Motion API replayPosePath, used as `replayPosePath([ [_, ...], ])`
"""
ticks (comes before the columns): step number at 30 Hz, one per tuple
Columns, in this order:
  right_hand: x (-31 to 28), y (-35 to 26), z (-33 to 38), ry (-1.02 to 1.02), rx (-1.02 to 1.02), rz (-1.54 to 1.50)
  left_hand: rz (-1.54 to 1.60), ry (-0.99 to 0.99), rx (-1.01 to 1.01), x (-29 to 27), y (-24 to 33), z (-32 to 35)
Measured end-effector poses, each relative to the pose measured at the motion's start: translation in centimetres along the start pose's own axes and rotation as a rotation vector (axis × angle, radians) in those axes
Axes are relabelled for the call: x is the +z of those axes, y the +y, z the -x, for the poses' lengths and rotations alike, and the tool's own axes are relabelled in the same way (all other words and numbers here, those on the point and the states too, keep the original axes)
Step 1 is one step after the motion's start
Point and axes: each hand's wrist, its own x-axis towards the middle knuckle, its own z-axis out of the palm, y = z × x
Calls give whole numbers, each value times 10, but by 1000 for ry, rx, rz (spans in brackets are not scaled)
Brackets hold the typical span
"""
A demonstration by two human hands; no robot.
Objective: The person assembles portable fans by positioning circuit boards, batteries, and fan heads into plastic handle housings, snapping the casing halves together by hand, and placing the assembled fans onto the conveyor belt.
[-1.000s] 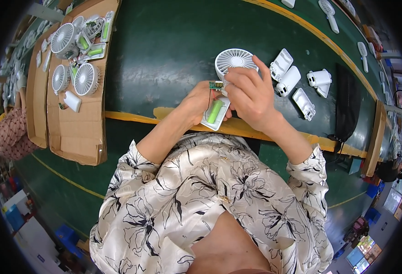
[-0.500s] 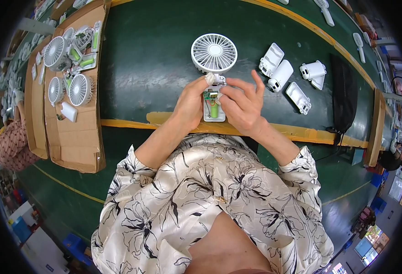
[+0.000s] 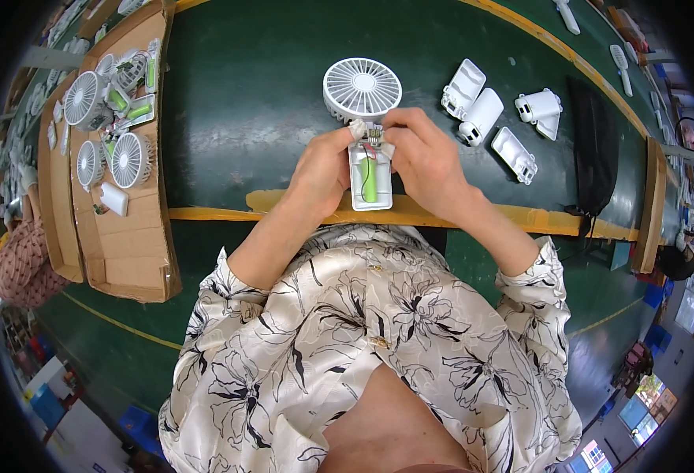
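Observation:
A white handheld fan [image 3: 362, 88] lies on the green table in front of me, its grille facing up and its handle toward me. The handle shell [image 3: 355, 189] is uncovered, showing a green cylindrical battery [image 3: 370, 183] and thin wires. At the neck, a small circuit board [image 3: 374, 136] sits tilted between my fingertips. My left hand [image 3: 321, 169] is closed on the left side of the handle's neck, thumb and finger pinched. From the other side, my right hand [image 3: 428, 164] pinches at the board's right edge. White coverings wrap some fingertips and partly hide the contact.
On the left, a cardboard box [image 3: 130, 244] holds several fans with green batteries. Several white handle shells [image 3: 482, 117] lie to the right, beside a black pouch [image 3: 593, 158]. Yellow tape [image 3: 520, 222] runs along the table's near edge. A person [image 3: 24, 268] sits far left.
The green circuit board has moved up off the battery toward the neck, uncovering more of the battery. My right hand's raised fingers have folded in.

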Motion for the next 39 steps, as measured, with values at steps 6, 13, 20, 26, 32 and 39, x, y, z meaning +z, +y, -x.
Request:
replayPosePath([
  [6, -11, 4, -15, -152, 53, -111, 56, -139, -48, -1, 8, 1],
  [13, -11, 0, -20, -194, 78, -132, 89, -237, -75, -7, 10, 0],
  [20, -11, -4, -22, -242, 132, -132, 135, -228, -83, -8, 12, 2],
  [26, -9, -4, -22, -247, 130, -109, 96, -228, -86, -9, 12, 2],
  [32, -9, -2, -20, -250, 108, -124, 146, -214, -90, -11, 11, 3],
  [39, -9, -2, -20, -242, 92, -132, 125, -202, -96, -11, 12, 3],
])
